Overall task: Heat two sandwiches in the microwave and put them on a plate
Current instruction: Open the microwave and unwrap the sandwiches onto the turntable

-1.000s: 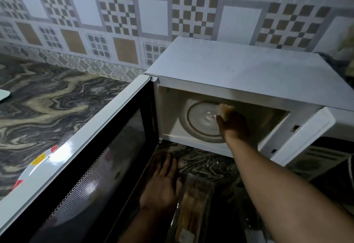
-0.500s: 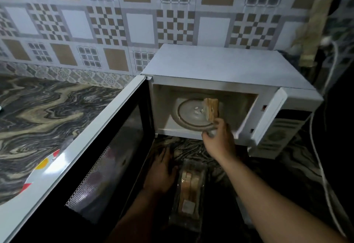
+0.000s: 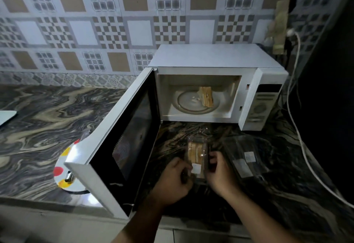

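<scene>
Sandwiches are in two places. One sandwich (image 3: 206, 97) stands on the round glass plate (image 3: 188, 101) inside the white microwave (image 3: 212, 58), on the right side of that plate. The microwave door (image 3: 116, 147) is swung wide open to the left. The second sandwich sits in a clear plastic pack (image 3: 197, 156) on the dark swirly counter (image 3: 38, 116), in front of the open microwave. The pack has a small white sticker on it. Both hands are on this pack. The left hand (image 3: 175, 177) holds the left side of the pack with its fingers curled. The right hand (image 3: 220, 173) holds the right side, with its fingers bent around the edge. Another clear pack (image 3: 245, 158) lies flat on the counter just to the right of the hands, and it looks empty, though it is dark there. A white plate with red and yellow dots (image 3: 65, 168) sits on the counter left of the door, partly hidden behind the door. A white cord (image 3: 298, 120) hangs down the right side, past the microwave. The wall behind has brown, white and grey tiles (image 3: 107, 22).
</scene>
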